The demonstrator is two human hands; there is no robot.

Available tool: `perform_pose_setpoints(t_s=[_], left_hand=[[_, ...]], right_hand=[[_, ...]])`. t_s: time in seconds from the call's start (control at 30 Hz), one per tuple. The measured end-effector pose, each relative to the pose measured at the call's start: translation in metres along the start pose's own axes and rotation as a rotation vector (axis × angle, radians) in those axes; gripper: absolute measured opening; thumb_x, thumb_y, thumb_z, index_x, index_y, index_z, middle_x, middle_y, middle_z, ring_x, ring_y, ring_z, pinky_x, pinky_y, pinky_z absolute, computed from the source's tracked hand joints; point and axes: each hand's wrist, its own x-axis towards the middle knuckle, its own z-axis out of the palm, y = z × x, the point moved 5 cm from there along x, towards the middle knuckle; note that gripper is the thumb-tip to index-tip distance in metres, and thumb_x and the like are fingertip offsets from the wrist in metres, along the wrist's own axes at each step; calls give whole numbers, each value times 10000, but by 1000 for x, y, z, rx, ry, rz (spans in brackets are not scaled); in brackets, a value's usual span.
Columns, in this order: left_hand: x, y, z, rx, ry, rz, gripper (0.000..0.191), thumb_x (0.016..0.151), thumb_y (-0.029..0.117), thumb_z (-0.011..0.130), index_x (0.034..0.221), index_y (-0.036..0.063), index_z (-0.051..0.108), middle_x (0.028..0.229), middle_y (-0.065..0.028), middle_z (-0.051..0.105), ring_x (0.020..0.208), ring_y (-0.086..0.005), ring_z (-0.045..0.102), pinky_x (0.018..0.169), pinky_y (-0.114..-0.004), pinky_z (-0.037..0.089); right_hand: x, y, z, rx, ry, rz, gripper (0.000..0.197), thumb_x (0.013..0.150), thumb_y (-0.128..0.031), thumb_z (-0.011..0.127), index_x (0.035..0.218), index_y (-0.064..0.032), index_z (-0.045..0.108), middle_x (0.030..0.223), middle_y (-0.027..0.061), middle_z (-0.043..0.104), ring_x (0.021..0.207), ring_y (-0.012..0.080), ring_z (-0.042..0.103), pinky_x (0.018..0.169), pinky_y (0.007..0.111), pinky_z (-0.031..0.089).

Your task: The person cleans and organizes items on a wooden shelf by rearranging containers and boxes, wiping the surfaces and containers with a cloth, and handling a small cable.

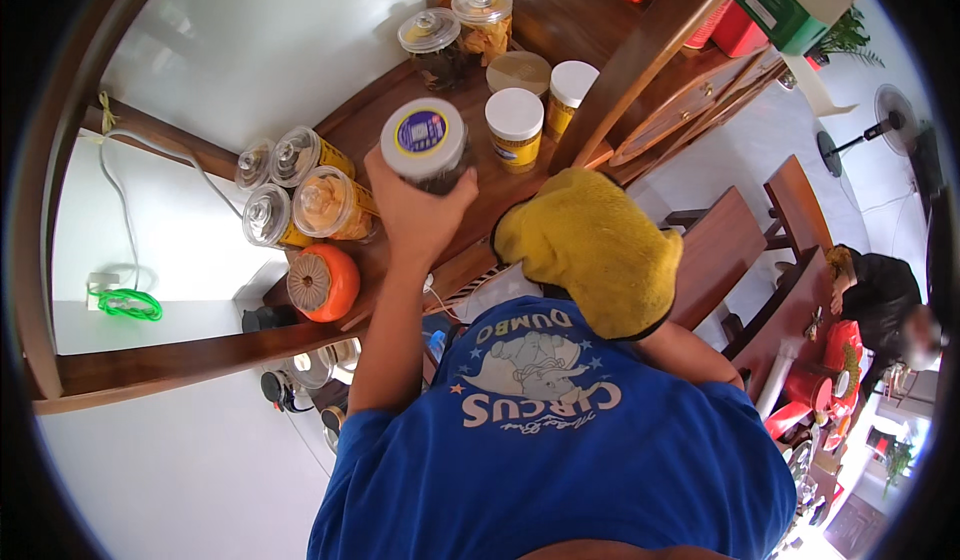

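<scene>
Above the wooden shelf, my left hand [421, 218] grips a clear plastic jar [424, 140] with a white lid and a purple label. My right hand is mostly covered by a yellow cloth [604, 248] with dark edging, held in front of my chest; its fingers are hidden. Two white-lidded jars with yellow labels [515, 128] [571, 94] stand right of the held jar, near a round tan lid [518, 73]. Two clear-lidded jars [431, 42] [484, 19] stand at the back. Left of my hand are several clear-lidded jars [326, 203] and an orange persimmon-shaped ornament [322, 282].
Curved wooden posts [652, 57] and a lower rail [195, 357] frame the shelf. A cable with a green coil [129, 304] hangs at the left. Wooden benches [720, 248], a red-brown table [787, 312], a standing fan [862, 136] and another person [881, 297] are at the right.
</scene>
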Motion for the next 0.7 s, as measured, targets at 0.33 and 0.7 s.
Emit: perform_pose_setpoints(t_s=[0.33,0.7], left_hand=[[-96,44,-19,-203,-238,-10,761,918,228,774,1514,-19,370,1404,-200,559,1273,-323,590,1054,-441,493],[-90,121,19,-3,-620,390,959,620,99,887,1472,-18,463,1394,-147,568,1314,-277,547,1152,-429,391]], right_hand=[[14,-45,35,-402,188,-331,670,745,-264,784,1370,-84,628,1237,171,612,1066,413,580,872,504,484],[6,-29,-31,118,97,-222,503,919,-186,694,1373,13,612,1235,206,685,1169,347,647,1017,434,503]])
